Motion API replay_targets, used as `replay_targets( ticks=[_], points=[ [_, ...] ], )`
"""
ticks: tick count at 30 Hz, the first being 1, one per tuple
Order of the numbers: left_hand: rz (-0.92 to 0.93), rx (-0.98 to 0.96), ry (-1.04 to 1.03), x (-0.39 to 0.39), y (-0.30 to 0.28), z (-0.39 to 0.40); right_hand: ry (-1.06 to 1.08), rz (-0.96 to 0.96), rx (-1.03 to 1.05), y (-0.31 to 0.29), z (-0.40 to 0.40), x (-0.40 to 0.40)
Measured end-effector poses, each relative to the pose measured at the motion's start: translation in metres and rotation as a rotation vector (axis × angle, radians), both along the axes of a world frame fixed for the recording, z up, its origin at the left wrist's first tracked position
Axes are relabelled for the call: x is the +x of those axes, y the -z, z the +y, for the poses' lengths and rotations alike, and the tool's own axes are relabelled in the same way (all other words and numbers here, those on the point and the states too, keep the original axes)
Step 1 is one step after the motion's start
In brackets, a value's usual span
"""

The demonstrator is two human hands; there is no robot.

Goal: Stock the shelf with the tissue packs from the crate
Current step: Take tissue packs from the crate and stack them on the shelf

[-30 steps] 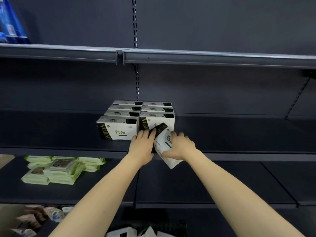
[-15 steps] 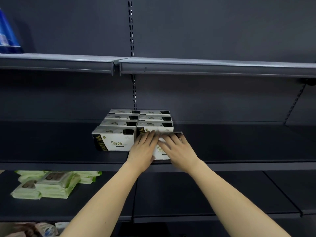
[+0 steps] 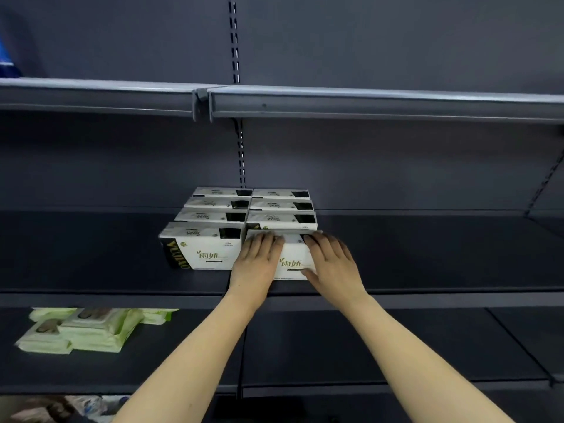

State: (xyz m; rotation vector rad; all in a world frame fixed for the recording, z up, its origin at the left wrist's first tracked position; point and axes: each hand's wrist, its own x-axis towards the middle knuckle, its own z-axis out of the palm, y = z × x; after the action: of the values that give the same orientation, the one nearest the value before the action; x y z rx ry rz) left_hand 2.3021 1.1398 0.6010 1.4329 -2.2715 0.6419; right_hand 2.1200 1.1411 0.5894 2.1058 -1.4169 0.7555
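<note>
Tilted before, the boxy tissue pack (image 3: 291, 264) now stands square — both hands' fingers (image 3: 320, 244) flat against it.

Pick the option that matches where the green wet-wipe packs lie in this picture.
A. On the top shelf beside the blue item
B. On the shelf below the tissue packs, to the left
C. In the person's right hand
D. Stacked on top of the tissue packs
B: the green wet-wipe packs lie on the lower shelf, below and left of the tissue packs, with neither hand touching them.
</note>
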Motion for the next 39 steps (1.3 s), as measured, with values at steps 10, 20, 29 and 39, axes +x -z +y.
replay_targets(
  ticks=[10,20,29,39],
  points=[
    [-0.044,-0.03,-0.016,0.01,0.007,-0.026,-0.033,-0.102,-0.035,0.006,-0.024,0.016],
    [-0.048,-0.018,-0.044,0.008,0.009,-0.03,0.03,-0.098,0.023,0.004,-0.025,0.022],
    [-0.044,0.022,-0.04,0.005,0.007,0.007,0.143,-0.168,0.066,0.008,0.015,0.023],
    [0.023,0.04,-0.026,-0.005,0.05,0.087,0.154,-0.07,0.19,0.043,0.09,0.0]
  ],
)
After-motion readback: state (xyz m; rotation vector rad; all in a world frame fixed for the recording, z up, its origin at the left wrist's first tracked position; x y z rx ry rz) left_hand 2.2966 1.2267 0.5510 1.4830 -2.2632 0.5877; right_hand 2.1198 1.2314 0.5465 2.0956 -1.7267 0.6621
